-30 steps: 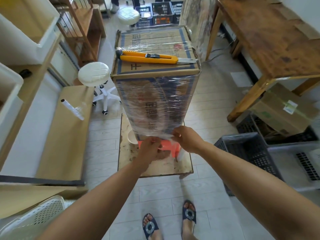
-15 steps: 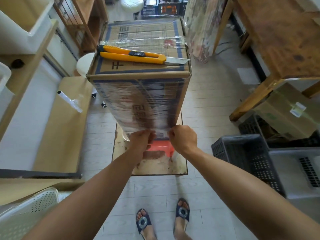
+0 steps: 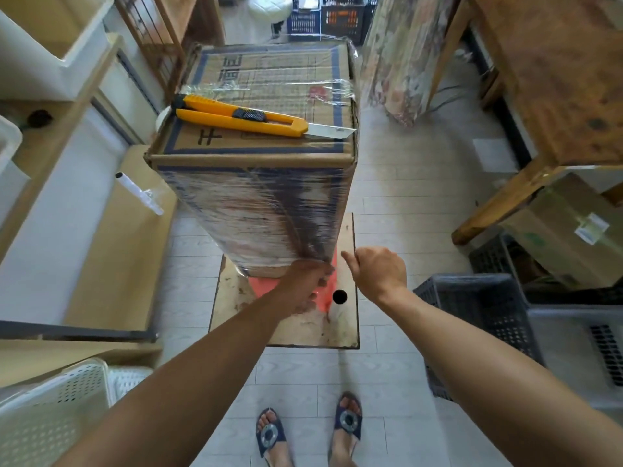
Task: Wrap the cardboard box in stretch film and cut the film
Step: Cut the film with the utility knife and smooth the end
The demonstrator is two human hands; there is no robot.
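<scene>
- Cardboard box (image 3: 256, 156) stands tall and upright on an orange stool (image 3: 264, 286), which rests on a stained board (image 3: 303, 332) laid on the tiled floor. Most of the stool is hidden behind the box and my forearm.
- Stretch film (image 3: 256, 210) covers the near face of the box in tight wrinkled bands. A narrower strip crosses the top panel. The far and side faces are out of view.
- The film's creases run down together to the lower right corner of the near face.
- My left hand (image 3: 305, 276) is at that corner, clenched on the gathered film. Its fingertips are hidden behind the back of the hand.
- My right hand (image 3: 379, 273) is just beside the corner, clear of the box, with fingers curled under and the forefinger out toward it. The film is transparent, so I cannot tell whether a strand lies in this hand.
- A yellow utility knife (image 3: 236, 117) lies flat across the box top, blade extended toward the right edge.
- A film roll (image 3: 337, 311) stands on end on the board between my hands, dark core facing up.
- A second roll (image 3: 138, 193) lies on the brown surface to the left.
- A dark crate (image 3: 478, 308) sits on the right, partly covered by my right forearm.
</scene>
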